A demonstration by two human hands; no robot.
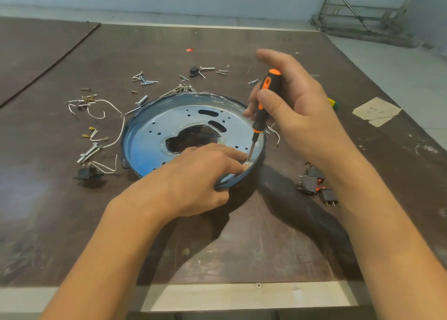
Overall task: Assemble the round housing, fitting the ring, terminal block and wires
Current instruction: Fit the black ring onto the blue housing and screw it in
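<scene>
Curled round the screwdriver [261, 119], our right grip [302, 116] sets the tip inside the round housing [150, 138], mid-surface [242, 235]; our left grip [198, 174] pinches its near rim. Probably light, stiff sheet metal: hold the rim.

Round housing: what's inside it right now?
A perforated metal plate with a central opening, and the screwdriver tip on a small fastener beside the fingertips of the left hand. That hand, gripping the housing rim, hides the plate's near part.

A scuffed dark brown wooden desk [242, 247] is carrying a round blue metal housing [154, 136] mid-desk, loose silver screws [144, 79] lying far, thin white wires [123, 126] left, black plastic switches [310, 183] right.
</scene>
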